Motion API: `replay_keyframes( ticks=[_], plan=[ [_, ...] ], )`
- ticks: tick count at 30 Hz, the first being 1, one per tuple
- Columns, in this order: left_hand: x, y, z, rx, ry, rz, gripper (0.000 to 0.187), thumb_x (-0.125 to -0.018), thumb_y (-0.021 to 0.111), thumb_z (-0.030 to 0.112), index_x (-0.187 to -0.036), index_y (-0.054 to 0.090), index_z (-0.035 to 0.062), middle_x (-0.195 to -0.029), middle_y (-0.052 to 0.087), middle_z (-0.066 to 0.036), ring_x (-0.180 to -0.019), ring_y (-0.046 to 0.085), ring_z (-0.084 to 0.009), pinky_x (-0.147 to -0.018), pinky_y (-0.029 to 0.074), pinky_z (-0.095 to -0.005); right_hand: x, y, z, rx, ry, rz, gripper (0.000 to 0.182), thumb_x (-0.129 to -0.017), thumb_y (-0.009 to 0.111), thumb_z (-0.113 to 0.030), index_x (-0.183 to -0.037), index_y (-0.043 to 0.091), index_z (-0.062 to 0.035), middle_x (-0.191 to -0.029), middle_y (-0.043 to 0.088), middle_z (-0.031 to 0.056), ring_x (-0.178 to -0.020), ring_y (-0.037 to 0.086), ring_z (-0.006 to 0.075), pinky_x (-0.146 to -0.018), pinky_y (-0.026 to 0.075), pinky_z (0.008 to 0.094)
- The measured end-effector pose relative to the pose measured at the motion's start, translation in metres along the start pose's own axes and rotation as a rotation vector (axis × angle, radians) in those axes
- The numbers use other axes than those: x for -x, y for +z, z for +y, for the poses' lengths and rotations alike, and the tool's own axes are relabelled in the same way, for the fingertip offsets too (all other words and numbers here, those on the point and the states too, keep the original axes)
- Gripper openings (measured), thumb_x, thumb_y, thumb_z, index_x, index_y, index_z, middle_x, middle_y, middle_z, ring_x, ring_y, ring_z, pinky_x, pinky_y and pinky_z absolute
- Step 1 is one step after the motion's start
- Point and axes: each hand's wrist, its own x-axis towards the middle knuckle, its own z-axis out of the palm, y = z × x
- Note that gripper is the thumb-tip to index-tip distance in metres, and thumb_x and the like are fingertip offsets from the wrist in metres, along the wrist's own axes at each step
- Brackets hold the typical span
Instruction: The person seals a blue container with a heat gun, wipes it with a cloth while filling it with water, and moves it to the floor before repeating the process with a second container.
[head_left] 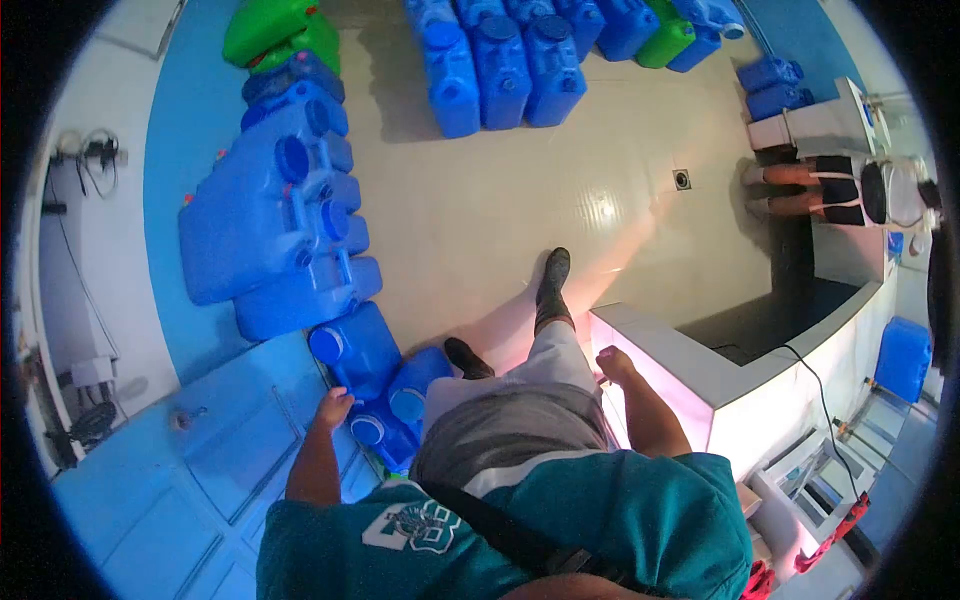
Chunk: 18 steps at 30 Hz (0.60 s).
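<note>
My left hand (335, 407), fingers curled in, hangs beside the blue panelled door (230, 450). It overlaps the edge of a blue water jug (362, 345) on the floor in this view. Two smaller blue jugs (420, 385) (385, 430) with pale caps stand just right of it. On the other side, my right hand (615, 365) is closed in a loose fist near the corner of a white counter (655, 350). Nothing shows in either hand. Below, my dark boots (553, 285) are in mid-stride on the tiled floor.
Blue jugs (245, 225) line the left wall, with green ones (280, 30) at the far end. More blue jugs (500, 75) stand in rows ahead. A person (830, 190) stands at the right. A floor drain (682, 179) and a dark cable (815, 375) also show.
</note>
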Motion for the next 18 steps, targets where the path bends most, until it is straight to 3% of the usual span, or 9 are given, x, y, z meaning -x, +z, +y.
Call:
replay_keyframes(
  ticks=[2, 3, 6, 7, 10, 12, 13, 16, 18],
  plan=[
    [-0.006, -0.002, 0.075, -0.041, 0.100, 0.032, 0.054, -0.092, 0.072, 0.026, -0.133, 0.056, -0.0037, -0.113, 0.071, -0.017, -0.103, 0.068, -0.0232, -0.090, 0.054, -0.0360, 0.007, -0.062, -0.040, -0.220, 0.371, 0.116, 0.042, -0.087, 0.063, -0.030, -0.116, 0.067, 0.0002, -0.110, 0.071, 0.0232, -0.102, 0.069, 0.0374, -0.087, 0.055, 0.0434],
    [-0.005, 0.003, 0.125, -0.032, 0.100, 0.041, 0.052, -0.092, 0.071, 0.025, -0.133, 0.056, -0.0036, -0.112, 0.071, -0.017, -0.103, 0.068, -0.0230, -0.090, 0.054, -0.0357, -0.005, -0.074, -0.027, -0.172, 0.306, 0.220, 0.044, -0.085, 0.065, -0.034, -0.113, 0.068, -0.0005, -0.106, 0.071, 0.0262, -0.098, 0.070, 0.0402, -0.089, 0.056, 0.0424],
    [0.002, 0.037, 0.270, -0.054, 0.151, 0.057, 0.048, -0.094, 0.068, 0.023, -0.132, 0.056, -0.0033, -0.112, 0.071, -0.017, -0.103, 0.068, -0.0233, -0.090, 0.054, -0.0357, -0.027, -0.142, -0.009, -0.153, 0.346, 0.266, 0.046, -0.084, 0.069, -0.035, -0.112, 0.069, 0.0008, -0.108, 0.070, 0.0288, -0.105, 0.068, 0.0404, -0.091, 0.055, 0.0433],
    [0.003, 0.046, 0.316, -0.058, 0.191, 0.054, 0.047, -0.094, 0.067, 0.022, -0.132, 0.056, -0.0031, -0.112, 0.071, -0.018, -0.103, 0.068, -0.0240, -0.090, 0.054, -0.0361, -0.032, -0.177, -0.008, -0.179, 0.298, 0.251, 0.042, -0.086, 0.068, -0.031, -0.112, 0.068, 0.0015, -0.103, 0.071, 0.0278, -0.100, 0.068, 0.0431, -0.092, 0.054, 0.0454],
    [-0.030, 0.080, 0.409, -0.173, 0.376, -0.031, 0.047, -0.095, 0.067, 0.022, -0.132, 0.056, -0.0026, -0.117, 0.070, -0.020, -0.106, 0.068, -0.0260, -0.091, 0.054, -0.0368, -0.058, -0.269, 0.013, -0.385, 0.331, 0.368, 0.040, -0.087, 0.069, -0.029, -0.114, 0.067, 0.0012, -0.106, 0.070, 0.0278, -0.103, 0.068, 0.0426, -0.092, 0.054, 0.0445],
    [-0.051, 0.097, 0.466, -0.211, 0.673, -0.113, 0.047, -0.098, 0.064, 0.025, -0.139, 0.053, 0.0054, -0.112, 0.068, -0.011, -0.097, 0.064, -0.0159, -0.080, 0.053, -0.0315, -0.078, -0.317, 0.040, -0.361, 0.299, 0.482, 0.038, -0.087, 0.069, -0.028, -0.112, 0.068, 0.0009, -0.105, 0.070, 0.0272, -0.101, 0.068, 0.0419, -0.092, 0.054, 0.0453],
    [-0.053, 0.102, 0.496, -0.218, 0.676, -0.109, 0.047, -0.098, 0.064, 0.025, -0.139, 0.053, 0.0054, -0.112, 0.068, -0.011, -0.097, 0.064, -0.0159, -0.080, 0.053, -0.0315, -0.087, -0.333, 0.056, -0.333, 0.272, 0.590, 0.036, -0.087, 0.070, -0.027, -0.109, 0.069, 0.0007, -0.104, 0.071, 0.0265, -0.100, 0.068, 0.0412, -0.092, 0.054, 0.0460],
    [-0.057, 0.121, 0.605, -0.321, 0.653, -0.157, 0.046, -0.099, 0.063, 0.024, -0.140, 0.052, 0.0056, -0.119, 0.065, -0.010, -0.103, 0.063, -0.0162, -0.086, 0.051, -0.0316, -0.107, -0.376, 0.098, -0.416, 0.311, 0.658, 0.039, -0.089, 0.068, -0.027, -0.115, 0.067, 0.0012, -0.107, 0.070, 0.0280, -0.102, 0.069, 0.0405, -0.089, 0.055, 0.0448],
    [-0.071, 0.133, 0.671, -0.098, 0.552, -0.312, 0.047, -0.099, 0.063, 0.025, -0.140, 0.051, 0.0054, -0.122, 0.064, -0.009, -0.102, 0.062, -0.0162, -0.085, 0.051, -0.0313, -0.116, -0.395, 0.116, -0.406, 0.370, 0.609, 0.037, -0.089, 0.068, -0.026, -0.114, 0.067, 0.0011, -0.107, 0.070, 0.0278, -0.103, 0.069, 0.0401, -0.089, 0.055, 0.0448]
  ],
)
